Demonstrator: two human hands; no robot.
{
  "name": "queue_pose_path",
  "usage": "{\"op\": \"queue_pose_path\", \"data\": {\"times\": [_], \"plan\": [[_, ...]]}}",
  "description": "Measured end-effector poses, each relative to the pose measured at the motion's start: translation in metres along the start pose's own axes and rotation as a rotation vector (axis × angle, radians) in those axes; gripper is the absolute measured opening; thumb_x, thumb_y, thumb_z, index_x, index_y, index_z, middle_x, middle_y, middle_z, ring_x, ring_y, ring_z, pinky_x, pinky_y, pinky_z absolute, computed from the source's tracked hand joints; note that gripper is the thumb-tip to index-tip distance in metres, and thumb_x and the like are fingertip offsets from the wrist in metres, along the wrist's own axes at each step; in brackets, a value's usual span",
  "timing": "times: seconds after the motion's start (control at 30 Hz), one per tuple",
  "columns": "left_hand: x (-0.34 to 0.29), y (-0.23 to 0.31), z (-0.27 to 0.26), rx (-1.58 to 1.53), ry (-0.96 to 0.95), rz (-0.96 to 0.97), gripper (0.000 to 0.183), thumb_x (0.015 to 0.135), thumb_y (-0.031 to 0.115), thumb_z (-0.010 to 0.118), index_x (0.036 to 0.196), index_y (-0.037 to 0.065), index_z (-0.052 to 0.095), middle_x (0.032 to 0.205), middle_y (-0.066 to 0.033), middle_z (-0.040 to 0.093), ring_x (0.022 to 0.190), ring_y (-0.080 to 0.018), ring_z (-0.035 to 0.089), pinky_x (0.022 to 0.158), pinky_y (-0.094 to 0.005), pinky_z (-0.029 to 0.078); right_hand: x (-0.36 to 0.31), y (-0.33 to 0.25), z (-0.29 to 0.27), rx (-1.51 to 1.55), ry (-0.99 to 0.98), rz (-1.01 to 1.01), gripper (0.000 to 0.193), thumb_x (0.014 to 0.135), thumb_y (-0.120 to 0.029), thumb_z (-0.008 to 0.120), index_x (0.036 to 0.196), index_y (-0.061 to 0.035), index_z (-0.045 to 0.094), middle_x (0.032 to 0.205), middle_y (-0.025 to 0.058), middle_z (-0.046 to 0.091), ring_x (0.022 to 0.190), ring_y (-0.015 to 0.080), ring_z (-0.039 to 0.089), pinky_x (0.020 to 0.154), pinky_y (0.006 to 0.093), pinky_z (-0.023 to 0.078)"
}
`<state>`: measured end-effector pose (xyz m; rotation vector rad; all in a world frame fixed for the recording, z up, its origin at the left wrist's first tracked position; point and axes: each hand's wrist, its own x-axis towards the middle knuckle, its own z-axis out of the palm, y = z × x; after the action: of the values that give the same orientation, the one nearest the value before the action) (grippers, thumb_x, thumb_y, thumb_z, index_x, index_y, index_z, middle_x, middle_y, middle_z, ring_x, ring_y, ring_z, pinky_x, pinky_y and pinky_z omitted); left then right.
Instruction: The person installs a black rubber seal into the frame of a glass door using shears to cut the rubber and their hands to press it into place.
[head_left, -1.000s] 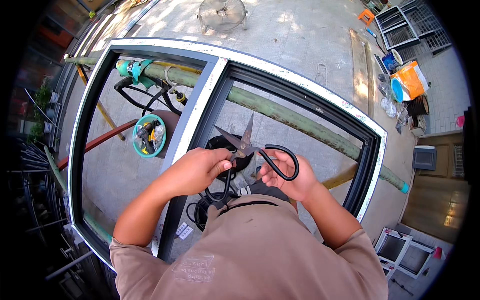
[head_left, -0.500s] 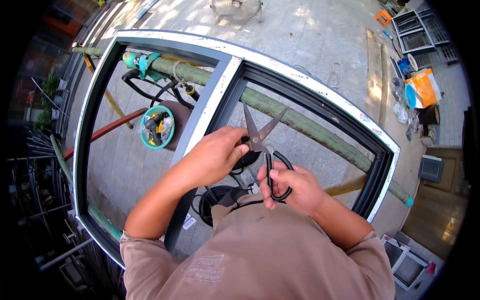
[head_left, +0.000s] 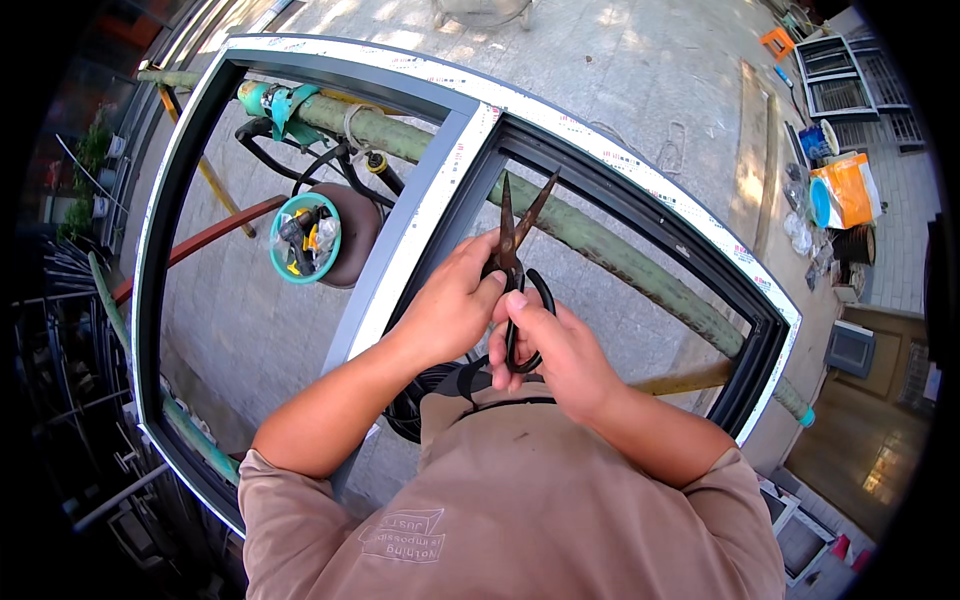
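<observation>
Both hands hold a pair of dark, rusty iron scissors (head_left: 516, 262) with black loop handles above the grey metal window frame (head_left: 420, 215). The left hand (head_left: 452, 305) wraps its grip around one handle; the right hand (head_left: 548, 345) closes on the other. The blades point upward, slightly parted.

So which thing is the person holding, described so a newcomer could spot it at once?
Start at the large grey window frame lying flat over the green pole. Above its central bar, the left hand and right hand meet on a pair of dark metal scissors. Rusty blades, parted in a narrow V pointing away, and black loop handles set it apart.
</observation>
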<state>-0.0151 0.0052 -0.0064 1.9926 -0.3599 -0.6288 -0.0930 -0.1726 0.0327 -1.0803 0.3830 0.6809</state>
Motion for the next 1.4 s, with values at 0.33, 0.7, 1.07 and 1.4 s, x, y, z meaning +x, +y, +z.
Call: {"op": "queue_pose_path", "data": {"times": [0.33, 0.7, 1.07, 1.4], "plan": [[0.001, -0.002, -0.009, -0.181, 0.044, -0.001, 0.061, 0.109, 0.007, 0.049, 0.168, 0.002, 0.038, 0.158, -0.0239, 0.056, 0.146, -0.0294, 0.055, 0.121, -0.0376, 0.042, 0.016, -0.022, 0.016, 0.04, 0.108, 0.038, 0.051, 0.115, -0.056, 0.045, 0.117, -0.0066, 0.058, 0.084, 0.0102, 0.068, 0.066, 0.0198, 0.068, 0.061, 0.033, 0.052], [0.004, 0.007, -0.019, -0.507, -0.022, -0.121, 0.058, 0.114, 0.02, 0.045, 0.169, 0.002, 0.039, 0.154, -0.0172, 0.06, 0.137, -0.023, 0.058, 0.118, -0.0343, 0.044, 0.025, -0.034, 0.031, 0.081, 0.152, 0.024, 0.066, 0.111, -0.071, 0.043, 0.118, -0.0067, 0.058, 0.077, 0.0093, 0.069, 0.06, 0.0217, 0.069, 0.055, 0.0329, 0.052], [0.002, 0.02, -0.038, -0.659, -0.121, -0.275, 0.072, 0.117, 0.047, 0.038, 0.173, 0.001, 0.029, 0.161, -0.0159, 0.053, 0.128, -0.0171, 0.06, 0.109, -0.0264, 0.047, 0.043, -0.036, 0.049, 0.105, 0.084, -0.015, 0.076, 0.107, -0.079, 0.039, 0.111, -0.0065, 0.061, 0.076, 0.0086, 0.069, 0.062, 0.0217, 0.069, 0.053, 0.033, 0.052], [0.002, 0.027, -0.036, -0.546, -0.067, -0.206, 0.074, 0.115, 0.049, 0.042, 0.171, 0.002, 0.031, 0.156, -0.0115, 0.059, 0.059, -0.0021, 0.048, 0.053, -0.0191, 0.042, 0.054, 0.002, 0.045, 0.147, 0.085, -0.213, 0.081, 0.105, -0.082, 0.038, 0.099, -0.0041, 0.061, 0.076, 0.0083, 0.064, 0.063, 0.0205, 0.067, 0.056, 0.032, 0.053]]}}
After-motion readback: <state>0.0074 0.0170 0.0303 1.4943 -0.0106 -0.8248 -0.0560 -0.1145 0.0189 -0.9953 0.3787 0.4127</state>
